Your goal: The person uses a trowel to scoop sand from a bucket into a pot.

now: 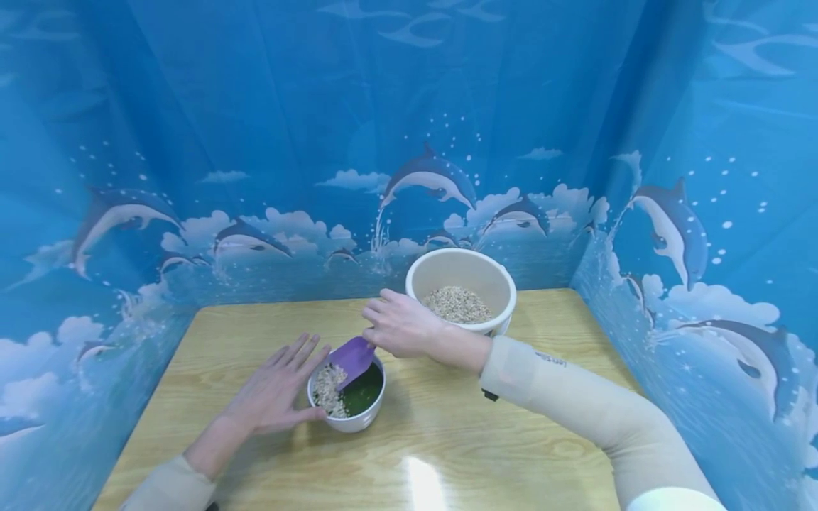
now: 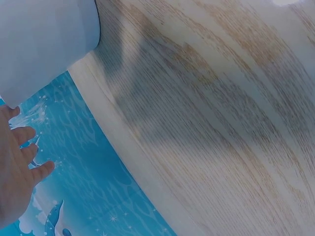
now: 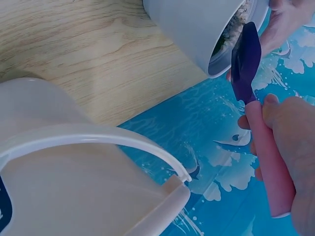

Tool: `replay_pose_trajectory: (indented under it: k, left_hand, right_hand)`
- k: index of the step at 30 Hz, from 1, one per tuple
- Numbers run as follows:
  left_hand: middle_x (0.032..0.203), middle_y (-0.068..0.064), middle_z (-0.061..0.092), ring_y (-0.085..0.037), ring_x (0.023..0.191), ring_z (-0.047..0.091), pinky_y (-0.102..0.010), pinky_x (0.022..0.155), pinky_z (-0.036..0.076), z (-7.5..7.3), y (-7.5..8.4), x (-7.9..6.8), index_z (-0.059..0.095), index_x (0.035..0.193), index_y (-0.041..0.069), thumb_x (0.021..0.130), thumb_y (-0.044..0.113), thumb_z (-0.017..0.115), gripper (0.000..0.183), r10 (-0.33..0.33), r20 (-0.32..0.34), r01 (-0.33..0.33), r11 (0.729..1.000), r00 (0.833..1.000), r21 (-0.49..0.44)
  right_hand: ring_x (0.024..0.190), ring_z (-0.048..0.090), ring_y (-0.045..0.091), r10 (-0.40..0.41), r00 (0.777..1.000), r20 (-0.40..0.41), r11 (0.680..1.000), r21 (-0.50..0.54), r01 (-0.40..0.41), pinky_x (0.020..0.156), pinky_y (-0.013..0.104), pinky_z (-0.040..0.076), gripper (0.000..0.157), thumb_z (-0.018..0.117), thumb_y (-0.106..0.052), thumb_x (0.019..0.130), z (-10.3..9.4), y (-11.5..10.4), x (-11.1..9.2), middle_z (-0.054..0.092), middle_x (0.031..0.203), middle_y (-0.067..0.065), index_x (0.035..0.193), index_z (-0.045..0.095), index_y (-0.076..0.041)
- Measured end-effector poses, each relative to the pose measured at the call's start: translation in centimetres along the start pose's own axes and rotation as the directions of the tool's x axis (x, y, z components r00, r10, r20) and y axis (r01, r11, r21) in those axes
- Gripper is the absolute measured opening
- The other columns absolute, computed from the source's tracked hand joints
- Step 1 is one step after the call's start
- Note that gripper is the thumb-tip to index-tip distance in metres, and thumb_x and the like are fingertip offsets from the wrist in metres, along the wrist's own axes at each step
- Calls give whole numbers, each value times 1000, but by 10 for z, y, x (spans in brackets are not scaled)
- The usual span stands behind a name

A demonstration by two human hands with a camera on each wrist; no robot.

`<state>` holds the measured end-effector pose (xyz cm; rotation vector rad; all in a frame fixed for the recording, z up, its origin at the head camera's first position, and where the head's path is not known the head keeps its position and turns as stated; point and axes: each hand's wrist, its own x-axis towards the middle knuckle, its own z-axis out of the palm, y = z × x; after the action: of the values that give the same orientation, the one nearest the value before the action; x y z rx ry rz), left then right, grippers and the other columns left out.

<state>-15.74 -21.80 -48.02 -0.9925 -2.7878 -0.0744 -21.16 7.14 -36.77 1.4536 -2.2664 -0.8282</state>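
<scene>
A purple scoop [image 1: 355,360] with a pink handle [image 3: 268,162] is gripped by my right hand [image 1: 404,324]. Its blade tilts down into a small white pot [image 1: 353,424], over pale gravel [image 1: 329,390] heaped on the pot's left side. Dark green shows in the rest of the pot's inside. My left hand [image 1: 275,390] lies against the pot's left side, fingers spread and straight, thumb near the front rim. In the left wrist view the pot [image 2: 47,44] and the fingertips of that hand [image 2: 19,167] appear at the left edge.
Behind my right hand stands a white bucket [image 1: 505,301] with gravel [image 1: 458,305] in it; its handle [image 3: 98,135] shows in the right wrist view. Both stand on a wood-grain table [image 1: 447,419]. A blue dolphin-print curtain [image 1: 287,142] surrounds the table at the back and sides.
</scene>
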Motion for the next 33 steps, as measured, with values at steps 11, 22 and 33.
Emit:
replay_pose_trajectory:
  k: [11,22,33]
  left_hand:
    - [169,-24,34,-46,154,40,-61,121,44,1,0,0,40,162,7,85,84,60,111,-1,-12,1,1000,1000,9]
    - [169,-24,34,-46,155,40,-62,122,43,0,0,0,38,163,8,85,85,59,111,-10,3,10,1000,1000,-2]
    - [169,-24,34,-46,155,39,-61,122,43,1,0,0,39,162,7,85,86,58,112,-10,3,10,1000,1000,-1]
  right_hand:
    - [114,65,13,8,1000,21,1000,-10,-7,97,30,54,27,65,-45,101,1,5,-6,72,122,-5,122,75,-31]
    - [112,63,14,-26,999,-24,999,-48,25,97,30,52,24,60,-39,105,0,12,-14,71,118,-5,121,74,-29]
    - [107,62,12,-66,994,-85,989,-141,53,92,27,51,22,58,-38,106,-2,12,-17,69,115,-7,119,74,-30]
